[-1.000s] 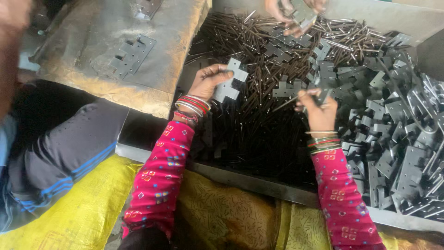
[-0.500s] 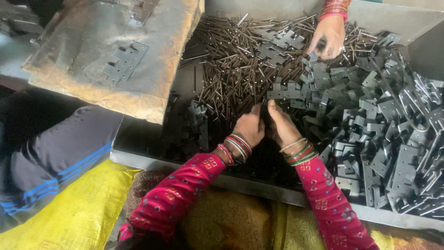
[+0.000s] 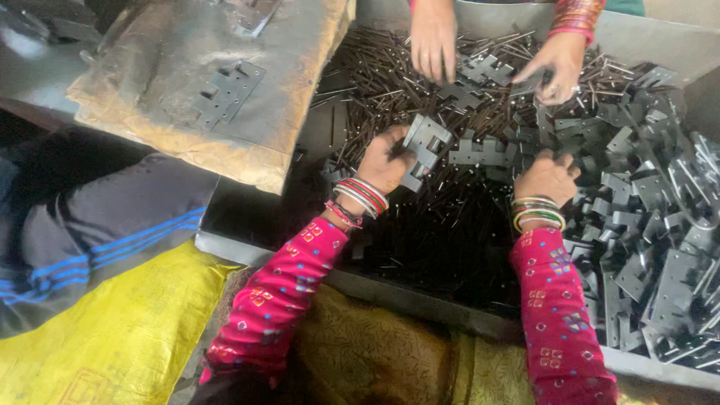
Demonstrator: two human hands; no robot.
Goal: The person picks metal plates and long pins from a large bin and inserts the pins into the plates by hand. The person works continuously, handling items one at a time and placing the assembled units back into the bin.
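Left hand (image 3: 384, 161) fingers pinch a grey hinge plate (image 3: 421, 146), raised over the pins (image 3: 390, 82). Right hand (image 3: 547, 176) at its 3 o'clock, fingers curled into the plate pile (image 3: 645, 225); grip unclear. Risk: sharp stamped edges could cut bare fingers, or the plate could slip.

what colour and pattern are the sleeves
Pink sleeves with small square motifs in yellow, blue and white, clearest in the head view.

a grey notched metal hinge plate (image 3: 424, 148) is gripped tilted in the left hand (image 3: 384, 163) over dark thin pins (image 3: 390, 90); the right hand (image 3: 547, 176) rests closed on heaped hinge plates (image 3: 645, 225)
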